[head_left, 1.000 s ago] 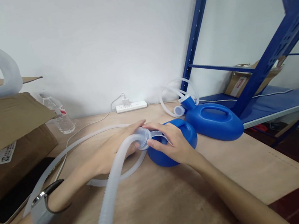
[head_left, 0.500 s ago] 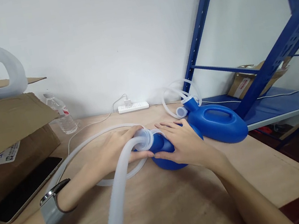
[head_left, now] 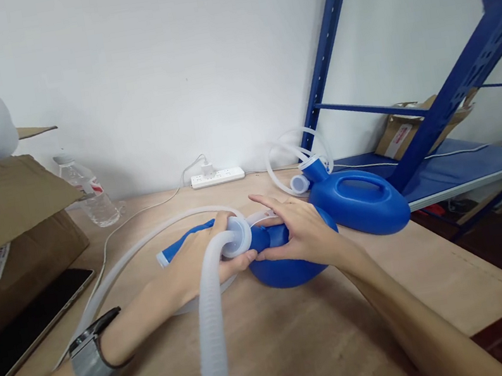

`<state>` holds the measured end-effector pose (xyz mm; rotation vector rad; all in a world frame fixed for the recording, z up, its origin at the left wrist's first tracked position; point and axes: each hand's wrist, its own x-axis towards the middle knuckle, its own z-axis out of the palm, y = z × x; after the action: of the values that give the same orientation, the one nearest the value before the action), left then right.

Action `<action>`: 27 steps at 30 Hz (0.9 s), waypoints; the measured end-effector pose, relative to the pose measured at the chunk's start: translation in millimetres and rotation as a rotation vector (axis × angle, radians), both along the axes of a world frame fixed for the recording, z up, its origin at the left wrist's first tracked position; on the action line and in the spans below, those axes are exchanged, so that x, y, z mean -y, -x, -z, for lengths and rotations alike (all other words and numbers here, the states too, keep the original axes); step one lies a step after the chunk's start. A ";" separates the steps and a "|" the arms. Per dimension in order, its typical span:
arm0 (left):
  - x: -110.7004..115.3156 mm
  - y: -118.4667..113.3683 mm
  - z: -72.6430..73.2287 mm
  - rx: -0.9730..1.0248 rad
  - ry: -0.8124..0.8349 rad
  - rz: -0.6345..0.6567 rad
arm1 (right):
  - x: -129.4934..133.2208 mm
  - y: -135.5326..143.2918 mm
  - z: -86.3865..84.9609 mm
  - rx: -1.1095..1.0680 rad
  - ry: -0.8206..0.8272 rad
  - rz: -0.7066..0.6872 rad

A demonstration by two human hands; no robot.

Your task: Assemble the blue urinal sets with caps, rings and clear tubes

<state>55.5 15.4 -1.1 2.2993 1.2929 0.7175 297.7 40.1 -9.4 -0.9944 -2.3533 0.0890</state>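
A blue bottle [head_left: 289,271] lies on the wooden table, its neck pointing left. My left hand [head_left: 205,256], with a watch on the wrist, is wrapped round the translucent connector [head_left: 238,235] at the bottle's neck. From that connector a ribbed clear hose [head_left: 212,342] runs down toward me. My right hand [head_left: 299,231] grips the blue bottle near its neck, thumb below and index finger lifted. Left of my left hand, a blue piece with a pale end [head_left: 172,250] shows partly behind the fingers. The thin clear tube [head_left: 131,253] curves behind my left hand.
Another blue bottle [head_left: 359,203] with coiled tubing lies at the right, beside a blue shelf [head_left: 460,169]. A power strip [head_left: 218,177] is by the wall. On the left are a water bottle [head_left: 90,192], a cardboard box [head_left: 25,251] and a phone [head_left: 33,327].
The view has shifted slightly to the right. The blue piece with a pale end has come into sight left of my left hand. My right index finger has lifted, and the ribbed hose hangs more upright.
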 end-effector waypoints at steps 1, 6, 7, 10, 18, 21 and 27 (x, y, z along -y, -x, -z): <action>-1.2 -0.9 3.0 -0.004 0.000 0.000 | -0.4 -0.4 1.0 -0.002 -0.011 -0.001; 1.0 -6.5 1.8 -0.035 -0.007 -0.005 | -1.4 -1.0 3.7 0.002 -0.037 -0.024; 1.9 -7.0 0.4 -0.019 0.003 0.007 | -1.3 -0.9 3.7 0.004 -0.037 -0.027; 1.3 -5.3 1.0 0.075 0.071 0.062 | -0.4 -0.6 4.0 -0.014 -0.032 -0.019; -14.8 1.3 30.6 0.297 -0.023 0.193 | 2.9 -0.3 7.6 -0.042 -0.115 0.015; -19.6 6.7 28.3 0.305 -0.071 0.288 | 4.5 0.7 8.0 -0.033 -0.170 0.011; -28.4 20.0 -7.1 -0.006 -0.243 0.417 | 6.4 5.6 7.0 0.092 -0.255 -0.006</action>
<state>35.5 43.7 6.1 2.6461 0.7167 0.7502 292.1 33.7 -16.4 -0.8820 -2.3763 -0.2535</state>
